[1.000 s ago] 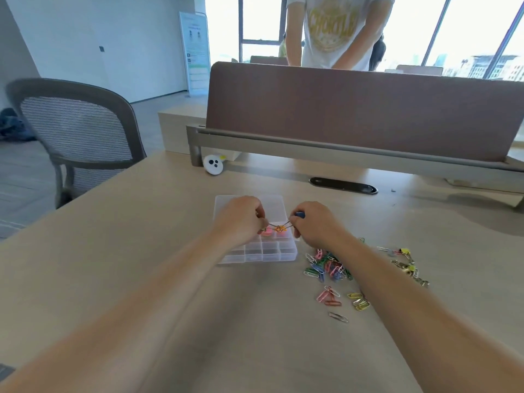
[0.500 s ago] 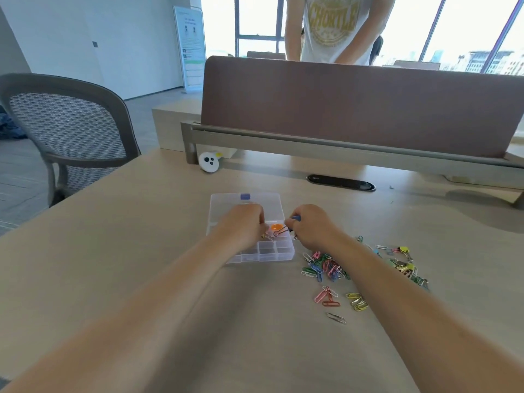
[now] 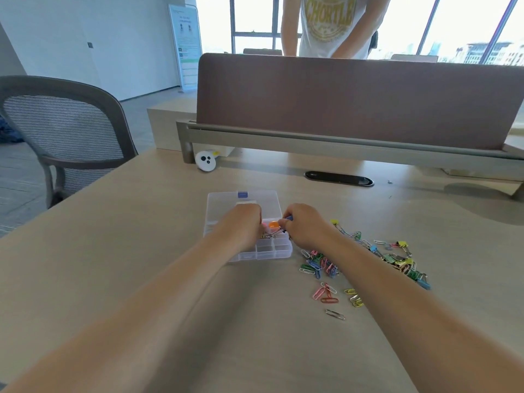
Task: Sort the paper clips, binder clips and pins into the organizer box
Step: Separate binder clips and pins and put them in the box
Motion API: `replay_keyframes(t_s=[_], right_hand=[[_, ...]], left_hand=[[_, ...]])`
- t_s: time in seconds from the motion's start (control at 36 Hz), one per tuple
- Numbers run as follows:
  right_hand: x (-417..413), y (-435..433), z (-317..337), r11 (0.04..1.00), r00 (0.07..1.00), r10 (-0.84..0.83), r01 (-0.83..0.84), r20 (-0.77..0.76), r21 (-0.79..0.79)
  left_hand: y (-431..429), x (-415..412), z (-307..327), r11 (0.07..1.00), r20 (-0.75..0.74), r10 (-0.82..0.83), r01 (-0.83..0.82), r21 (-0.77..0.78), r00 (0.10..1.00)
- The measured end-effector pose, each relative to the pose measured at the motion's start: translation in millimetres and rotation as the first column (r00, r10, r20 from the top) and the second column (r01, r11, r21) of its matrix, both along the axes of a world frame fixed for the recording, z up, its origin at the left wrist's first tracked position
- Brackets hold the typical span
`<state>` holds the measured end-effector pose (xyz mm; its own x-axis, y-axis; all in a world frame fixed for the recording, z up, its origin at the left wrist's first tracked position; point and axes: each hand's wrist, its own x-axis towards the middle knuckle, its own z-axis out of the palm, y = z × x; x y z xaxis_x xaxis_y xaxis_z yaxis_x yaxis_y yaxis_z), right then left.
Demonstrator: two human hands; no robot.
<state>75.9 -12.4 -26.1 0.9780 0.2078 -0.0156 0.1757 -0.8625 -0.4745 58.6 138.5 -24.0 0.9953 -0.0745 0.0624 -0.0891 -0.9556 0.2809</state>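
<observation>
The clear organizer box (image 3: 221,201) is set near the middle of the counter (image 3: 113,279), with its lid laid open toward the far edge. The left grip (image 3: 241,225) is lowered over the box's middle compartments. Its fingers are hidden behind the back of the hand, so it cannot be told whether they are apart or clamped on anything. The right grip (image 3: 306,226) is held at the box's right rim with its fingers curled together, and a small blue piece (image 3: 288,218) is pinched at their top; only its end is seen. Between the two grips an orange binder clip (image 3: 273,224) is seen over a compartment, with wire handles and something pink beside it, too small to be made out. Coloured paper clips (image 3: 319,263) are scattered just right of the box, partly covered by the right forearm. Loose binder clips (image 3: 402,259) are strewn toward the counter's right edge.
</observation>
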Motion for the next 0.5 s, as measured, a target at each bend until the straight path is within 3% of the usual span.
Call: replay_keyframes(t_s=[0.5], right_hand=[[-1.2, 6.6, 0.1, 0.993, 1.0, 0.017, -0.014, 0.024, -0.115]], left_hand=[[5.1, -4.5, -1.8, 0.998, 0.063, -0.054, 0.055, -0.009, 0.997]])
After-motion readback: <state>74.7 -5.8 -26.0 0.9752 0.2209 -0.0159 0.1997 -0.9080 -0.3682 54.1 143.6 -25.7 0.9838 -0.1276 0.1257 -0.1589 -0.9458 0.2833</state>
